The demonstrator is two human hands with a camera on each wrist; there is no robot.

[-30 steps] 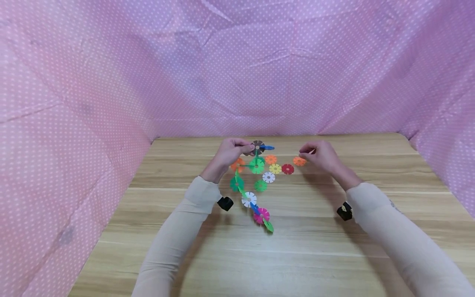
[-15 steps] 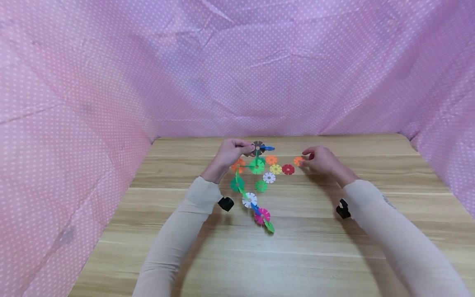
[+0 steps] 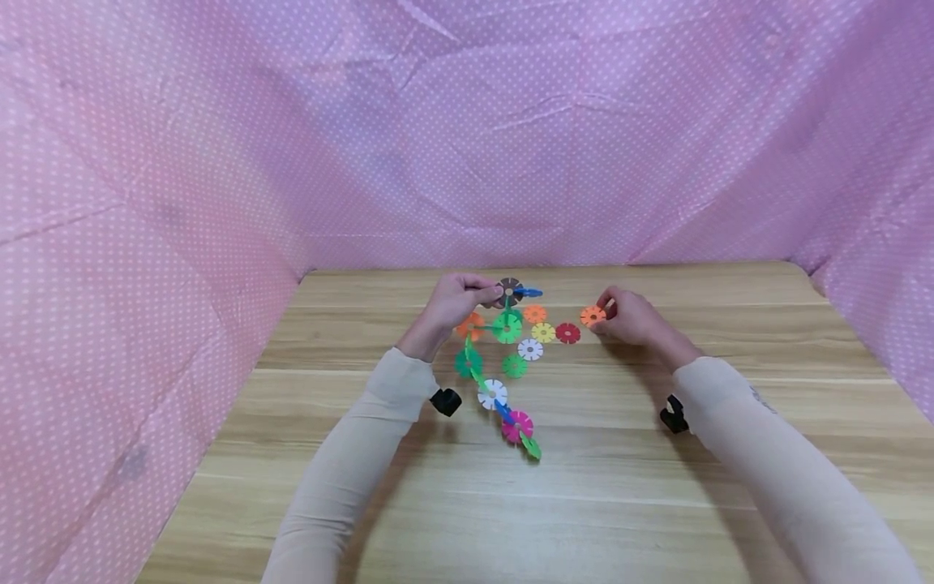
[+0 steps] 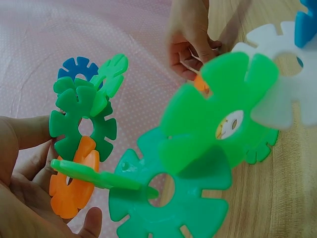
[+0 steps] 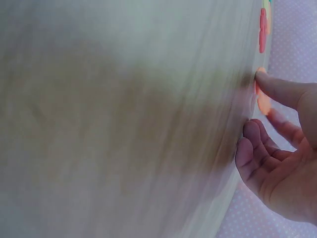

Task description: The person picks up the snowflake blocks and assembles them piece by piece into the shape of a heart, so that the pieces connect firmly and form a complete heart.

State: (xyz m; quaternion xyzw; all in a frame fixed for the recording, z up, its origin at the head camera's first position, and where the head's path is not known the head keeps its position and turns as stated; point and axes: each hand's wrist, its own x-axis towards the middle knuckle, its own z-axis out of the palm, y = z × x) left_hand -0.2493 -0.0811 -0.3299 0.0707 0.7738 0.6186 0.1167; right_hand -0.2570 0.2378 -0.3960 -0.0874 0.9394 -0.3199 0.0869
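Observation:
Slotted plastic flower discs are joined in a long chain. At its far end, my left hand (image 3: 452, 304) grips the brown disc (image 3: 503, 298) between thumb and fingers. The chain runs toward me through an orange disc (image 4: 64, 198), dark green disc (image 4: 129, 198), white disc (image 3: 485, 399) and pink disc (image 3: 510, 430), ending in a green one. A blue disc (image 3: 531, 293) sticks out beside the brown one. Over at the right, my right hand (image 3: 631, 316) pinches a loose orange disc (image 3: 586, 313) by its edges; in the right wrist view that orange disc (image 5: 263, 105) sits between thumb and index finger.
Loose discs lie on the wooden table (image 3: 584, 503) between the hands: red (image 3: 561, 332), yellow (image 3: 536, 333), orange (image 3: 529, 313), white (image 3: 524, 351) and green (image 3: 507, 367). A pink dotted cloth (image 3: 467, 162) surrounds the table at the back and sides.
My right hand has shifted its fingers to the edges of the loose orange disc, which now shows more fully and sits slightly farther right. My left hand and the chain have hardly moved.

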